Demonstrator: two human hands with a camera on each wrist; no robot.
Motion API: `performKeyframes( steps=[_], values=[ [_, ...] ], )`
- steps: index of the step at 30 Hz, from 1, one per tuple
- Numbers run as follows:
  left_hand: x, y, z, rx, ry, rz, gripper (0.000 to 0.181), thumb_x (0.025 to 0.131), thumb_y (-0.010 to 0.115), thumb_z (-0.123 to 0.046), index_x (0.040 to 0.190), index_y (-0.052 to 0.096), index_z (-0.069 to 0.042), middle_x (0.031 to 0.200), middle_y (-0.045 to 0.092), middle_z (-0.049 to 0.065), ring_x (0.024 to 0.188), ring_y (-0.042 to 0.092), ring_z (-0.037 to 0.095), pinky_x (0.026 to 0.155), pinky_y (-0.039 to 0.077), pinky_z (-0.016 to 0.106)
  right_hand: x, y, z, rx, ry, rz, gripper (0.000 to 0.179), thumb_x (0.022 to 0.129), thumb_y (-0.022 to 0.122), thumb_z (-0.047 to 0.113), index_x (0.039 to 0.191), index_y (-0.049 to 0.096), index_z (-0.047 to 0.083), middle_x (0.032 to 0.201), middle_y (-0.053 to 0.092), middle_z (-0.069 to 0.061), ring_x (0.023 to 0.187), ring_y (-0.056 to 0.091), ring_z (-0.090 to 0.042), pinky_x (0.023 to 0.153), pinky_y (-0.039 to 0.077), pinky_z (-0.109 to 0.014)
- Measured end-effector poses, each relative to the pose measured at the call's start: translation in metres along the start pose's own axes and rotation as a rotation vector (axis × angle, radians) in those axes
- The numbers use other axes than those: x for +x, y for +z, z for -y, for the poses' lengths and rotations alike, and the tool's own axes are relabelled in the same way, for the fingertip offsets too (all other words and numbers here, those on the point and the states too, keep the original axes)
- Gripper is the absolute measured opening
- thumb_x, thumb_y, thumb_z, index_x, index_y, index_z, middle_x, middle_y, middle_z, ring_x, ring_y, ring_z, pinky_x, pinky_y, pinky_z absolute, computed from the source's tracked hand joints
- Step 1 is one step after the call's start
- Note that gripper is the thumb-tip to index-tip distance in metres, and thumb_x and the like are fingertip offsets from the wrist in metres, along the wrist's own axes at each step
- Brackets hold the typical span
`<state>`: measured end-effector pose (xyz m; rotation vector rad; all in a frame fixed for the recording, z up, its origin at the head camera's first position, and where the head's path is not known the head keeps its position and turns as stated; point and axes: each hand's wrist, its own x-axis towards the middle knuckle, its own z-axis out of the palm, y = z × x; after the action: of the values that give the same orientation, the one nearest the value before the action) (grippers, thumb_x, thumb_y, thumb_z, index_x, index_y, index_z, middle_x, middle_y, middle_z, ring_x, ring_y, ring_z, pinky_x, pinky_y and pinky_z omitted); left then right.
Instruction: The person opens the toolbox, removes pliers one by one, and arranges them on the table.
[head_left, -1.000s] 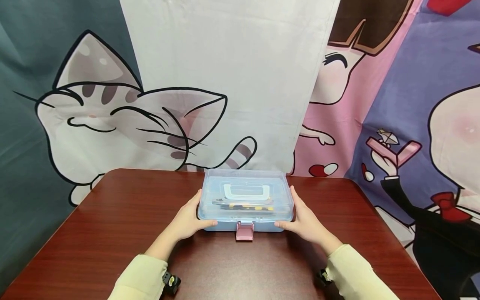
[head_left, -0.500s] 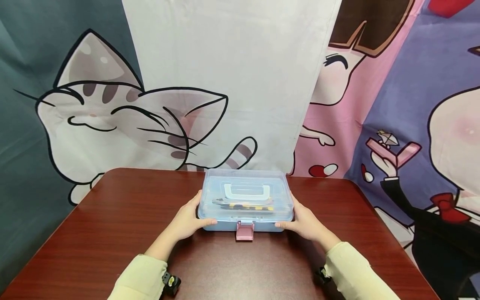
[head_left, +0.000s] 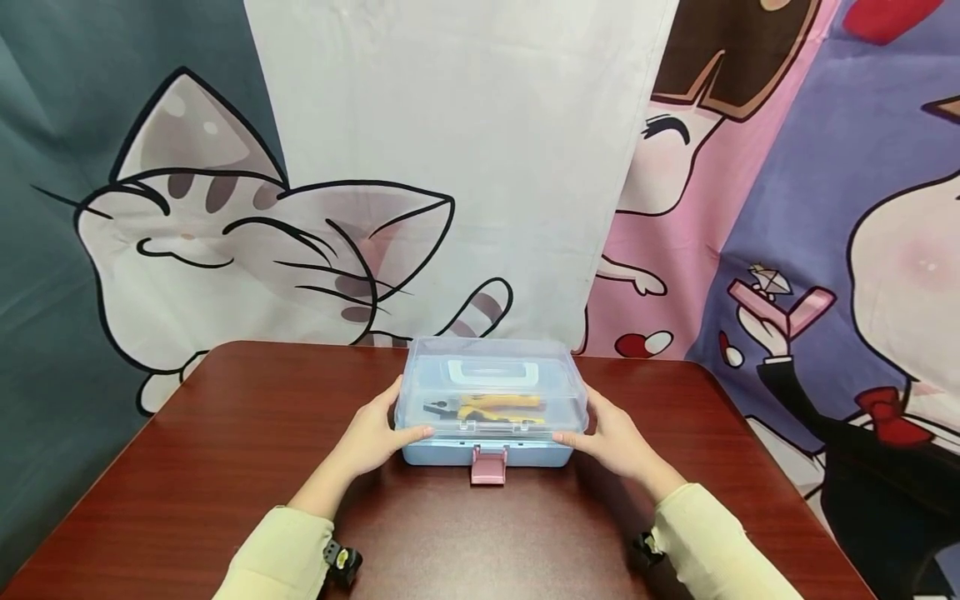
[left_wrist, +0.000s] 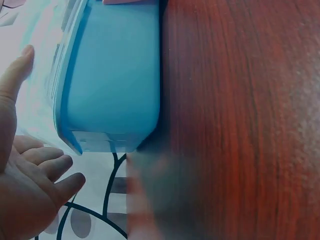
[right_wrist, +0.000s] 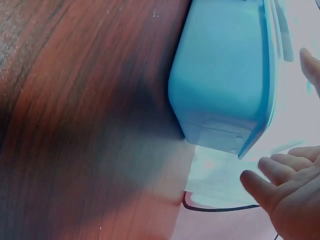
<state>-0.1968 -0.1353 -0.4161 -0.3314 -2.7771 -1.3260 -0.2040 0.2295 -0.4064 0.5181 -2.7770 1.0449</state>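
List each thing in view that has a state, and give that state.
Box, upright on the table
Lid, raised slightly at the front
Latch, unfastened, flipped outward
Handle, folded down
Pliers, lying inside, open or shut unclear
Left hand, gripping the lid
Right hand, gripping the lid

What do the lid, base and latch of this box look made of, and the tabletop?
Lid: likely clear, glossy plastic; the pliers show through.
Base: probably blue plastic, smooth with rounded corners.
Latch: likely plastic, evenly pink with slight sheen.
Tabletop: wood or laminate, softly shiny, from its brown grain; I can't tell which.
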Motion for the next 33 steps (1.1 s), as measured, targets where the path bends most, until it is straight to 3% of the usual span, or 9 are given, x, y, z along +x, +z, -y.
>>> performKeyframes(
  steps=[6, 12, 18, 22, 25, 28, 33],
  values=[
    [0.003, 0.0, -0.005, -0.04, 0.004, -0.085, 0.094, 0.077, 0.072, -0.052, 0.15, 0.027, -0.013, 0.147, 0.043, 0.011, 0.132, 0.043, 0.027, 0.106, 0.04, 0.05, 0.001, -0.003, -0.002, 0.033, -0.058, -0.085, 0.077, 0.077, 0.076, 0.043, 0.143, 0.042, 0.021, 0.12, 0.065, -0.002, 0.104, 0.063, -0.016, 0.086, 0.052, -0.042],
    [0.003, 0.004, -0.006, -0.093, 0.043, -0.201, 0.087, 0.077, 0.074, -0.047, 0.147, 0.035, -0.012, 0.142, 0.049, 0.011, 0.129, 0.047, 0.026, 0.104, 0.041, 0.048, 0.002, -0.003, -0.007, 0.013, -0.088, -0.133, 0.073, 0.08, 0.074, 0.041, 0.143, 0.043, 0.022, 0.125, 0.063, 0.001, 0.11, 0.061, -0.013, 0.091, 0.051, -0.042],
    [0.005, 0.012, -0.007, -0.119, 0.125, -0.361, 0.077, 0.074, 0.08, -0.034, 0.14, 0.047, -0.01, 0.133, 0.057, 0.014, 0.124, 0.053, 0.027, 0.101, 0.045, 0.047, 0.005, -0.002, -0.015, -0.047, -0.128, -0.136, 0.066, 0.087, 0.068, 0.033, 0.145, 0.04, 0.016, 0.137, 0.054, -0.007, 0.122, 0.053, -0.024, 0.1, 0.044, -0.048],
    [0.009, 0.014, -0.008, -0.135, 0.138, -0.427, 0.074, 0.073, 0.082, -0.03, 0.137, 0.051, -0.008, 0.131, 0.059, 0.014, 0.121, 0.055, 0.028, 0.099, 0.046, 0.048, 0.008, 0.0, -0.021, -0.062, -0.172, -0.157, 0.059, 0.091, 0.063, 0.021, 0.143, 0.04, 0.006, 0.135, 0.054, -0.016, 0.122, 0.053, -0.032, 0.101, 0.042, -0.052],
    [0.011, 0.014, -0.009, -0.164, 0.108, -0.429, 0.072, 0.074, 0.081, -0.03, 0.136, 0.051, -0.009, 0.131, 0.059, 0.012, 0.119, 0.057, 0.029, 0.099, 0.046, 0.049, 0.012, 0.003, -0.024, -0.047, -0.187, -0.189, 0.052, 0.091, 0.061, 0.016, 0.138, 0.044, 0.002, 0.127, 0.059, -0.018, 0.114, 0.058, -0.032, 0.096, 0.046, -0.052],
    [0.011, 0.012, -0.009, -0.199, 0.083, -0.378, 0.072, 0.078, 0.078, -0.033, 0.139, 0.048, -0.01, 0.135, 0.056, 0.011, 0.123, 0.054, 0.027, 0.102, 0.044, 0.047, 0.015, 0.006, -0.024, -0.022, -0.178, -0.238, 0.045, 0.092, 0.061, 0.016, 0.132, 0.048, 0.001, 0.117, 0.065, -0.018, 0.104, 0.062, -0.03, 0.089, 0.05, -0.051],
    [0.01, 0.007, -0.005, -0.168, 0.128, -0.288, 0.071, 0.088, 0.067, -0.035, 0.145, 0.037, -0.006, 0.145, 0.044, 0.011, 0.132, 0.044, 0.026, 0.105, 0.04, 0.045, 0.017, 0.009, -0.02, 0.016, -0.136, -0.299, 0.039, 0.093, 0.06, 0.018, 0.127, 0.052, 0.002, 0.104, 0.07, -0.016, 0.094, 0.065, -0.027, 0.081, 0.051, -0.049]
  ],
)
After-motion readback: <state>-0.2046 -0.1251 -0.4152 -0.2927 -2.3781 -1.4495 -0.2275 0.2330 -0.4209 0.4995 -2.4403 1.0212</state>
